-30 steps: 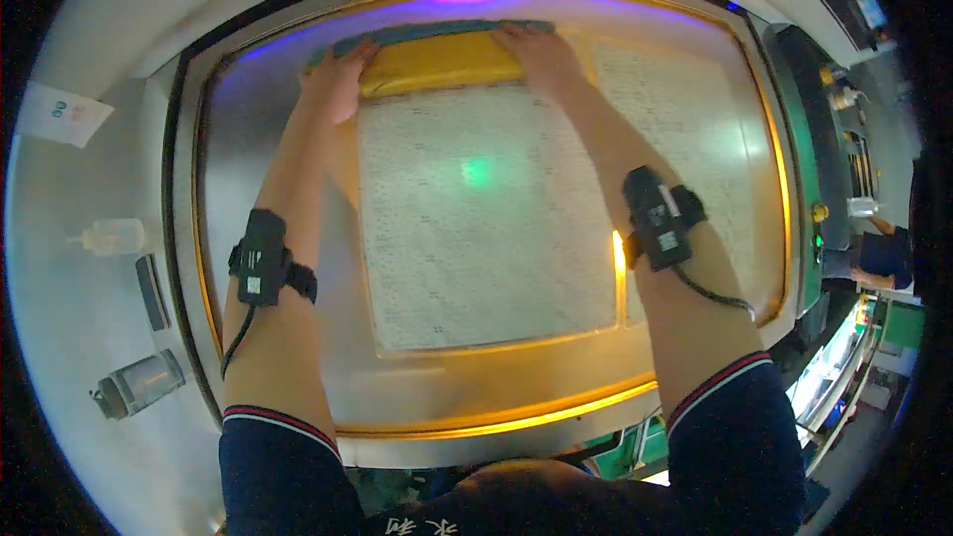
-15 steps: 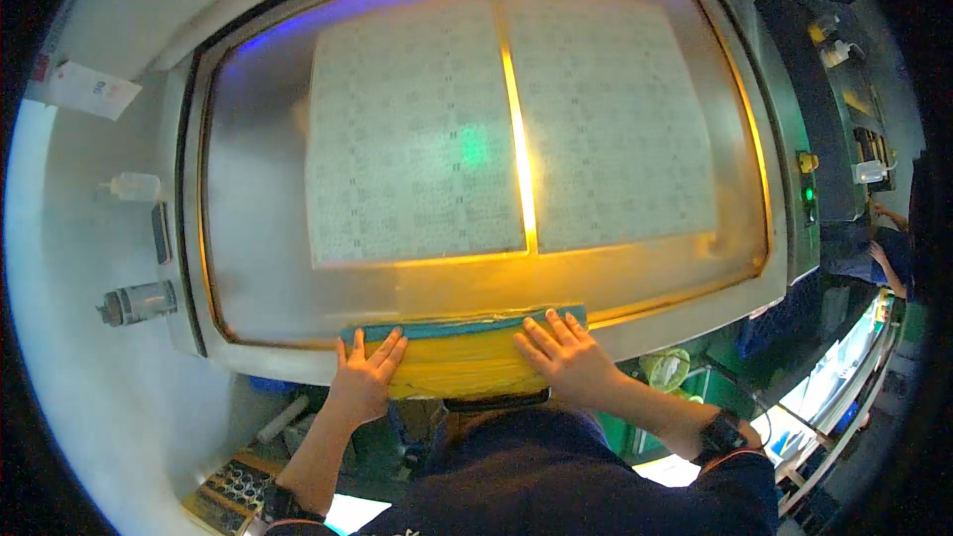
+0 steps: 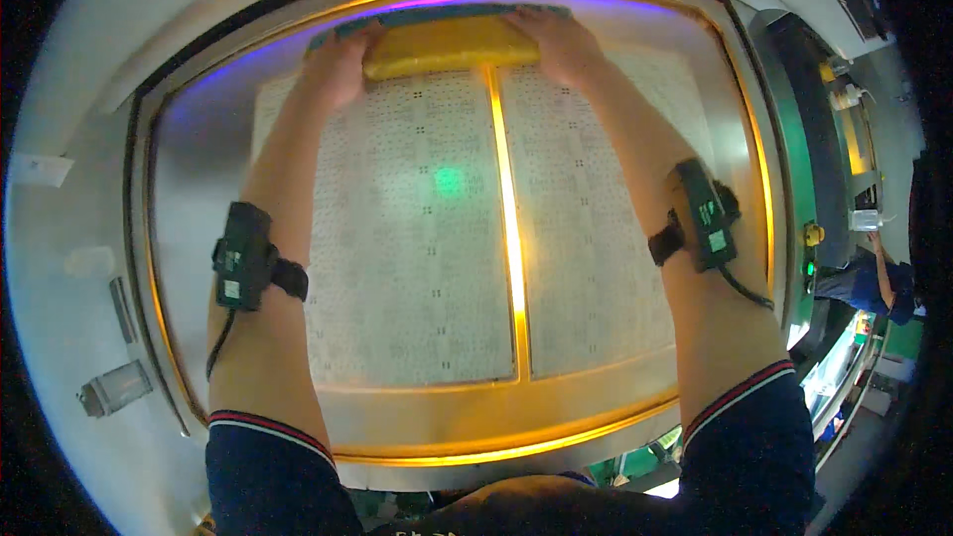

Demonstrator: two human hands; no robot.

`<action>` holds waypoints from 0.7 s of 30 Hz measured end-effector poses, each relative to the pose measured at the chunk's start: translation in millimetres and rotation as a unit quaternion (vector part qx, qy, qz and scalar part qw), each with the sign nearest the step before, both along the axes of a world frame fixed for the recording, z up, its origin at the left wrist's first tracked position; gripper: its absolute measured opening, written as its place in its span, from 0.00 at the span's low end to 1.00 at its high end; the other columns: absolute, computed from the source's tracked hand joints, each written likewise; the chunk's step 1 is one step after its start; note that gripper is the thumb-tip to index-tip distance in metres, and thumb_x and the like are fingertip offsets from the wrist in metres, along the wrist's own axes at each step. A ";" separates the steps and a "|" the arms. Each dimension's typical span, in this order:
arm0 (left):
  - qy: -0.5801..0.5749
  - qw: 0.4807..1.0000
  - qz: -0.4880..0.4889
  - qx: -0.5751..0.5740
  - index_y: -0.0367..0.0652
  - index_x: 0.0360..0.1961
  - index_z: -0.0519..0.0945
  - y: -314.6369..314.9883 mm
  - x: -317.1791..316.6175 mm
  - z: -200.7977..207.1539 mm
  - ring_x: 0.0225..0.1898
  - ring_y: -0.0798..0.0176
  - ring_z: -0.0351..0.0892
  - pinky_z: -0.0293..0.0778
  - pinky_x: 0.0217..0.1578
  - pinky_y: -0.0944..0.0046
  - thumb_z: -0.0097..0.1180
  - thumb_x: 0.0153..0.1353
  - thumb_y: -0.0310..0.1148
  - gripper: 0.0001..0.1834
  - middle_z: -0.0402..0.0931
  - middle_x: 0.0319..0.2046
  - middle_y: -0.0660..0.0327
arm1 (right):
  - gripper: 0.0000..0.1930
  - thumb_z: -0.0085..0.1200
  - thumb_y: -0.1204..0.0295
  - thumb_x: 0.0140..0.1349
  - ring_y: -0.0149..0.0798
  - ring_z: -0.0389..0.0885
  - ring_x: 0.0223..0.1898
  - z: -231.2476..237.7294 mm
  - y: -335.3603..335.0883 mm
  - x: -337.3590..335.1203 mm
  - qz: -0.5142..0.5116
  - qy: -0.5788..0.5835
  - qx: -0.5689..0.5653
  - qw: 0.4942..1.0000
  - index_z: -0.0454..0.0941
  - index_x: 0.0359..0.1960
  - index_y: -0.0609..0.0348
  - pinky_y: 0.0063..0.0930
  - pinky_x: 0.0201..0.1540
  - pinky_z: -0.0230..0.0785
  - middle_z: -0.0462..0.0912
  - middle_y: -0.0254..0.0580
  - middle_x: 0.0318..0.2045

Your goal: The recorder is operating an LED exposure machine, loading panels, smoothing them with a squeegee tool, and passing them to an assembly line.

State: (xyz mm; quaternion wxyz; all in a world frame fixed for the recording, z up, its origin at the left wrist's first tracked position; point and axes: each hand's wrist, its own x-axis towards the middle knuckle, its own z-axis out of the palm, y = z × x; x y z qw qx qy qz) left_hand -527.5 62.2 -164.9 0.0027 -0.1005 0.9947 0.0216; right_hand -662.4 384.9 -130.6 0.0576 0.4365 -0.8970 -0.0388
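Note:
My two arms stretch out across a large framed table with a clear, shiny cover [image 3: 397,407]. At its far side lies a wide yellow squeegee-like bar [image 3: 447,48] with a teal strip along its far edge. My left hand [image 3: 340,62] grips the bar's left end, and my right hand [image 3: 566,40] grips the right end. Some of the fingers are hidden over its far side. Below the bar, two pale patterned panels, the left one [image 3: 377,268] and the right one [image 3: 586,268], lie side by side under the cover, parted by a bright yellow-lit gap.
A dark-edged metal frame [image 3: 141,199] surrounds the cover. Left of it are a clear bottle-like container [image 3: 116,389] and a pale card [image 3: 42,171]. On the right stand a green-lit button panel [image 3: 810,268] and bottles on a dark bench. A person [image 3: 879,283] is beyond.
Both hands and the yellow bar have moved from the table's near edge to its far side. My forearms now extend over the panels, whose printed pattern shows more sharply.

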 end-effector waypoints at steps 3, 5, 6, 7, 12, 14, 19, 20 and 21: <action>0.021 0.997 -0.052 0.048 0.70 0.68 0.63 -4.1 -35.4 -6.3 0.62 0.41 0.68 0.62 0.61 0.32 0.59 0.57 0.29 0.38 0.70 0.62 0.55 | 0.42 0.57 0.81 0.52 0.44 0.64 0.68 -5.1 0.2 -33.9 -0.012 0.021 0.020 1.000 0.59 0.70 0.38 0.44 0.68 0.60 0.62 0.32 0.70; 0.065 0.996 -0.055 0.008 0.71 0.67 0.63 14.4 -34.5 1.5 0.61 0.41 0.69 0.64 0.61 0.35 0.57 0.58 0.29 0.37 0.70 0.61 0.53 | 0.42 0.56 0.82 0.52 0.44 0.64 0.67 -9.7 12.3 -40.3 -0.018 -0.008 0.008 1.000 0.58 0.70 0.39 0.43 0.68 0.59 0.62 0.34 0.70; 0.068 0.996 -0.053 0.001 0.71 0.67 0.63 13.5 -31.3 4.2 0.61 0.41 0.69 0.64 0.61 0.35 0.57 0.58 0.29 0.37 0.70 0.61 0.53 | 0.42 0.56 0.82 0.52 0.44 0.64 0.67 -13.8 11.1 -40.9 -0.001 0.002 -0.001 1.000 0.58 0.71 0.39 0.43 0.68 0.59 0.62 0.35 0.70; 0.041 0.998 -0.040 -0.019 0.65 0.68 0.63 15.6 -26.0 8.8 0.62 0.42 0.68 0.66 0.62 0.42 0.61 0.54 0.30 0.39 0.70 0.61 0.52 | 0.42 0.56 0.81 0.52 0.44 0.64 0.67 -14.1 10.2 -40.7 0.016 0.015 -0.010 1.000 0.57 0.71 0.39 0.43 0.68 0.59 0.62 0.36 0.70; -0.014 0.998 -0.015 -0.055 0.58 0.68 0.63 81.3 37.7 31.2 0.63 0.42 0.67 0.66 0.61 0.42 0.64 0.52 0.30 0.41 0.69 0.62 0.52 | 0.41 0.58 0.77 0.52 0.48 0.64 0.67 -9.1 55.7 20.7 0.004 -0.004 -0.002 1.000 0.58 0.70 0.42 0.46 0.68 0.58 0.62 0.37 0.70; -0.050 0.998 0.041 -0.001 0.63 0.68 0.63 111.3 90.8 44.6 0.66 0.41 0.63 0.57 0.62 0.28 0.57 0.58 0.30 0.36 0.70 0.63 0.56 | 0.36 0.56 0.71 0.56 0.48 0.65 0.66 -3.8 76.3 67.1 0.016 -0.020 -0.009 1.000 0.61 0.69 0.42 0.51 0.67 0.58 0.65 0.36 0.68; -0.219 0.972 -0.071 0.047 0.55 0.70 0.60 258.2 292.2 54.5 0.61 0.37 0.67 0.59 0.61 0.29 0.62 0.52 0.38 0.42 0.70 0.61 0.50 | 0.26 0.42 0.66 0.65 0.54 0.75 0.57 23.7 262.7 256.7 0.131 -0.185 0.071 0.971 0.64 0.66 0.50 0.56 0.56 0.68 0.78 0.48 0.55; -0.317 0.932 -0.127 0.127 0.55 0.70 0.60 294.1 348.7 61.9 0.63 0.37 0.66 0.58 0.62 0.30 0.61 0.46 0.30 0.46 0.67 0.64 0.52 | 0.29 0.50 0.72 0.60 0.53 0.71 0.62 25.6 316.6 298.7 0.189 -0.308 0.078 0.929 0.64 0.66 0.54 0.49 0.64 0.62 0.70 0.52 0.63; -0.342 0.923 -0.124 0.127 0.54 0.70 0.61 328.2 382.7 94.9 0.63 0.37 0.66 0.59 0.62 0.32 0.60 0.44 0.27 0.47 0.65 0.66 0.53 | 0.28 0.47 0.71 0.61 0.55 0.72 0.61 44.4 342.7 335.0 0.188 -0.312 0.060 0.929 0.65 0.66 0.53 0.53 0.64 0.62 0.72 0.51 0.61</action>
